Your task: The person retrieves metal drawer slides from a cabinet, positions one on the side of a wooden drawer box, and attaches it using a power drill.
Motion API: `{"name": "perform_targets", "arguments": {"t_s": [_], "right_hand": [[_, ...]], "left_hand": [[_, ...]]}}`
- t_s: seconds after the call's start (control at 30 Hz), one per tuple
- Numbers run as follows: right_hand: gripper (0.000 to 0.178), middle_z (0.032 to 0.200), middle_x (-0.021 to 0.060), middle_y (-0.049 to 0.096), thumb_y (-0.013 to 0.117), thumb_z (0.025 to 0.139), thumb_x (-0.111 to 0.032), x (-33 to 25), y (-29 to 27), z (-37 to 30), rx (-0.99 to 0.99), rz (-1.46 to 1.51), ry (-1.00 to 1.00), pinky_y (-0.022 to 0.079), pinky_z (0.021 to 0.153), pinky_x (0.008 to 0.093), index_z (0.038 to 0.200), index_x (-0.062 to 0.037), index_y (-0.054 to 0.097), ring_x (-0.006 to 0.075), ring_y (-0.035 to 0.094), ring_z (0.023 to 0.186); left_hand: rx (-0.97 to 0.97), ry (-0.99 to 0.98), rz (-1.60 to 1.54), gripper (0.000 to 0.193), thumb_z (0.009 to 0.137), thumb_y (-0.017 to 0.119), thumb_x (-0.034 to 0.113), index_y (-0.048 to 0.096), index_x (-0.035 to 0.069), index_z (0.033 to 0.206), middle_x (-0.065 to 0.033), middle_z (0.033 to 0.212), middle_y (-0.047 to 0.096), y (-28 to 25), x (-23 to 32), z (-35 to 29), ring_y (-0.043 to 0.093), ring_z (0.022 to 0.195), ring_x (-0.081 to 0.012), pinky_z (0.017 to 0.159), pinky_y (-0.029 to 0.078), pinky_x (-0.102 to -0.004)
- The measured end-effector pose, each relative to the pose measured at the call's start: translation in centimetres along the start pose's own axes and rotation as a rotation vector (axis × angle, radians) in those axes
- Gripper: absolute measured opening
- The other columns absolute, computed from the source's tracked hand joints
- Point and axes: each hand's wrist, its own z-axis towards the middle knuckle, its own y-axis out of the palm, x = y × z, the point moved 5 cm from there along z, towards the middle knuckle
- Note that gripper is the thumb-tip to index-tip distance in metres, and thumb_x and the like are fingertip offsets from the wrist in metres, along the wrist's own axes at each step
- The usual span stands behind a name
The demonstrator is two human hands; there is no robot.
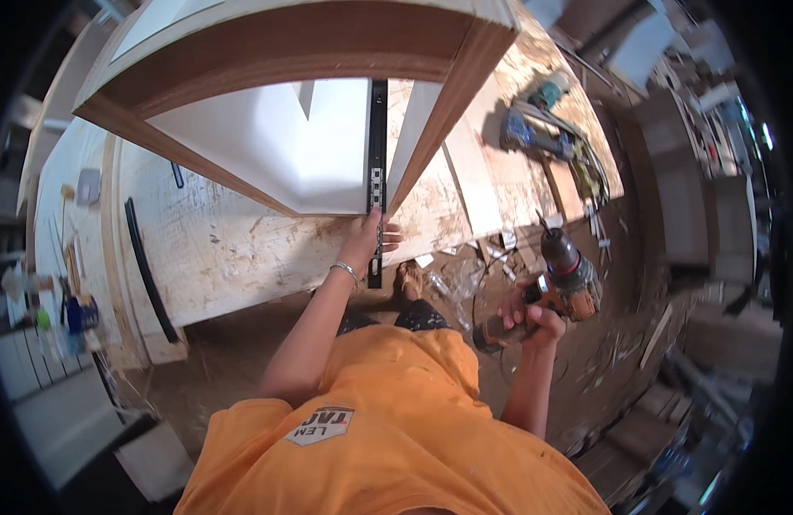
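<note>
My left hand [362,245] is at the front edge of a wooden cabinet frame [285,62] with white inner panels. Its thumb and fingers are around a black metal drawer slide [378,129], which runs into the cabinet along its right inner side. The slide's near end sticks out past the workbench edge. Off to the right and away from the cabinet, my right hand [523,321] is closed on the handle of a cordless drill [568,273]. A thin bit in the drill's chuck points up and away from me.
The cabinet stands on a worn wooden workbench [242,245]. A blue power tool [534,133] with a hose lies at the bench's right side. Another long black strip [148,266] rests at the left. Scraps and offcuts litter the floor [615,343].
</note>
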Motion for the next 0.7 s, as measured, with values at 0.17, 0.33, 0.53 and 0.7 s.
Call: {"name": "perform_targets", "arguments": {"t_s": [0.17,0.33,0.53,0.7], "right_hand": [[0.051,0.061,0.0055,0.050,0.070,0.073,-0.023,-2.2,-3.7,3.9,-0.026,-0.023,0.082,0.046,0.061,0.0369,0.114,0.0045,0.056,0.0205,0.052,0.051],[0.052,0.061,0.0097,0.050,0.070,0.068,-0.024,-3.9,-3.9,5.6,-0.043,-0.016,0.115,0.046,0.057,0.0358,0.109,0.0055,0.058,0.0231,0.053,0.054],[0.049,0.062,0.0066,0.049,0.066,0.074,-0.021,-4.2,-3.4,7.2,-0.098,-0.019,0.087,0.046,0.060,0.0349,0.113,0.0061,0.055,0.0208,0.053,0.053],[0.051,0.064,0.0071,0.050,0.066,0.073,-0.021,-4.9,-3.4,7.6,-0.085,-0.079,0.081,0.047,0.061,0.0352,0.114,0.0068,0.054,0.0214,0.055,0.056]], "left_hand": [[0.019,0.125,0.018,0.032,0.108,0.042,0.028,0.056,0.002,0.119,0.0000,0.071,0.050,0.8,-0.1,-1.6,0.044,0.053,-0.0072,0.048,0.040,-0.0243],[-0.006,0.082,-0.018,0.027,0.108,0.042,0.022,0.054,0.004,0.123,-0.0012,0.076,0.050,0.9,-0.2,-2.6,0.041,0.057,-0.0074,0.051,0.038,-0.0236],[-0.067,0.084,-0.122,0.026,0.108,0.043,0.021,0.052,0.007,0.128,-0.0008,0.078,0.049,1.2,-1.5,-2.7,0.042,0.060,-0.0075,0.052,0.037,-0.0226],[-0.075,0.103,-0.133,0.024,0.108,0.043,0.020,0.051,0.008,0.127,-0.0003,0.079,0.049,0.9,-2.0,-3.2,0.042,0.060,-0.0069,0.053,0.037,-0.0219]]}}
